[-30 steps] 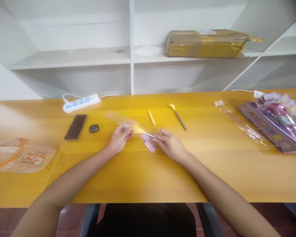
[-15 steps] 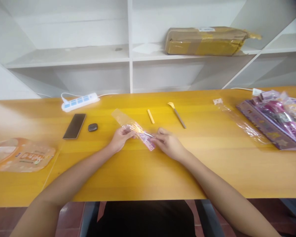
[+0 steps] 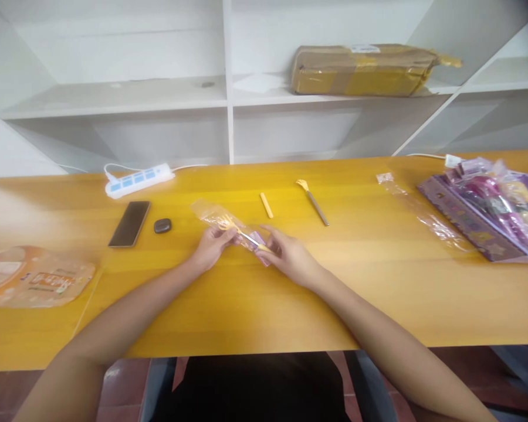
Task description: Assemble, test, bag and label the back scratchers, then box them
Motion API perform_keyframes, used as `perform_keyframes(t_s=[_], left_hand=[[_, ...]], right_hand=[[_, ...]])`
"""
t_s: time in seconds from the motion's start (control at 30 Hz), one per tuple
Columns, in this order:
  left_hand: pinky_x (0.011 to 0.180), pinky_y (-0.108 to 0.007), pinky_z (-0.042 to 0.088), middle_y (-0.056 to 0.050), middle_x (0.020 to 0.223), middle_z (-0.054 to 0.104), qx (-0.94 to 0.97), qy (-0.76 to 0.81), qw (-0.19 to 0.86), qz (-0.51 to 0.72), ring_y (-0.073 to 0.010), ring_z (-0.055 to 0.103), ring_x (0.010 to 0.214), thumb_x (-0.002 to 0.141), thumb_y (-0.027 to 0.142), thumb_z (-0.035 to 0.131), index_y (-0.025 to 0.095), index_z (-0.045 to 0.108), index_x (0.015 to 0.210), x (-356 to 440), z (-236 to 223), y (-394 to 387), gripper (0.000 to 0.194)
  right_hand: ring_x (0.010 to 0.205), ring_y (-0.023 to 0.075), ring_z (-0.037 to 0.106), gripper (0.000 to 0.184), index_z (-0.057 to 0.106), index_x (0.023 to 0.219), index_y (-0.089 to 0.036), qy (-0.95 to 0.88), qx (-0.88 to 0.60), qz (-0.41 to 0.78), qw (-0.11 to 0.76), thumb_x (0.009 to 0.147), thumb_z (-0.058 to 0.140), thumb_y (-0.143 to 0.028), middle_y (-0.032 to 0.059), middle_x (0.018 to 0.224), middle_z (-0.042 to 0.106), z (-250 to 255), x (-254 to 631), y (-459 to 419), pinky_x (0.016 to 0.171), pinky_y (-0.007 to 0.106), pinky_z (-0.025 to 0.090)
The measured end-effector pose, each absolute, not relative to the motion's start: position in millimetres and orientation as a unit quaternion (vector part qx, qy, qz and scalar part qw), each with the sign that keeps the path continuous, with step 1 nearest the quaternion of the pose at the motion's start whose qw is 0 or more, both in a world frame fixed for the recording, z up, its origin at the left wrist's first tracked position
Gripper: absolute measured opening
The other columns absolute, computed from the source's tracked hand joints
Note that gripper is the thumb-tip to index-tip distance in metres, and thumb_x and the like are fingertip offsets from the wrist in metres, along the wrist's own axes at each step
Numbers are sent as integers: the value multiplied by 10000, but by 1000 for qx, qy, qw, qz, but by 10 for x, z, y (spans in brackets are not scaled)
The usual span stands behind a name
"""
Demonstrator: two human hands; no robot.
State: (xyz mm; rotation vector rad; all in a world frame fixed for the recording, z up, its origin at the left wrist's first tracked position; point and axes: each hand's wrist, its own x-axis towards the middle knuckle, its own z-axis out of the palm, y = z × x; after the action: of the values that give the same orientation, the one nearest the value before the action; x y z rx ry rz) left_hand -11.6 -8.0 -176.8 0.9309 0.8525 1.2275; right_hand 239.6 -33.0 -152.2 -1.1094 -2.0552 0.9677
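Note:
My left hand [image 3: 215, 246] is closed, pinching a clear plastic bag [image 3: 206, 211] between thumb and fingers. A small back scratcher [image 3: 249, 239] with a yellow hand-shaped head and a thin metal rod lies slantwise along the bag. Its head is by my left fingertips; whether it is wholly inside the film I cannot tell. My right hand [image 3: 288, 255] grips the scratcher's yellow handle end, the index finger raised a little. A purple printed label [image 3: 266, 261] shows beneath the rod, partly hidden by my right fingers.
Beyond my hands lie a yellow stick [image 3: 266, 206] and another back scratcher [image 3: 314, 205] with a dark handle. A phone [image 3: 129, 224], a black case [image 3: 162, 225], a power strip [image 3: 139, 180] and an orange bag [image 3: 48, 278] are leftward. Rightward are clear wrappers [image 3: 437, 225] and a purple box [image 3: 462, 225] of packaged items.
The yellow scratcher head has shifted left and up along the bag, and more of the metal rod shows. My right hand has moved slightly left, toward my left hand.

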Motion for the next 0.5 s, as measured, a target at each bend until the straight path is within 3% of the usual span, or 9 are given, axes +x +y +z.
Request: perform_keyframes(t_s=[0.07, 0.17, 0.3, 0.5], left_hand=[[702, -268, 541, -24, 753, 730, 385, 370, 636, 557, -120, 647, 680, 742, 496, 966, 162, 801, 865, -132, -1754, -56, 392], [686, -237, 528, -17, 778, 725, 362, 369, 630, 579, -100, 642, 695, 746, 495, 964, 170, 781, 841, -154, -1741, -21, 385], [630, -239, 507, -31, 743, 727, 382, 379, 628, 562, -93, 608, 629, 753, 493, 959, 151, 789, 812, -145, -1742, -19, 386], [512, -265, 430, -49, 541, 682, 508, 400, 618, 448, -122, 563, 476, 830, 502, 894, 150, 798, 680, -100, -1731, -149, 395]], right_hand=[[723, 178, 669, 274, 702, 1215, -242, -794, -414, 364, 257, 1077, 598, -454, 8, 824, 734, -1452, 2441, -325, 733, 295, 507], [684, 173, 632, 386, 681, 863, -229, -815, -427, 336, 203, 1112, 509, -469, 27, 796, 721, -1390, 2527, -285, 677, 279, 447], [657, 180, 600, 419, 636, 819, -228, -816, -447, 316, 185, 1117, 473, -473, 32, 763, 687, -1389, 2571, -249, 644, 282, 392], [674, 166, 603, 494, 635, 793, -217, -817, -407, 346, 218, 1126, 445, -529, 18, 744, 657, -1443, 2430, -336, 697, 284, 417]])
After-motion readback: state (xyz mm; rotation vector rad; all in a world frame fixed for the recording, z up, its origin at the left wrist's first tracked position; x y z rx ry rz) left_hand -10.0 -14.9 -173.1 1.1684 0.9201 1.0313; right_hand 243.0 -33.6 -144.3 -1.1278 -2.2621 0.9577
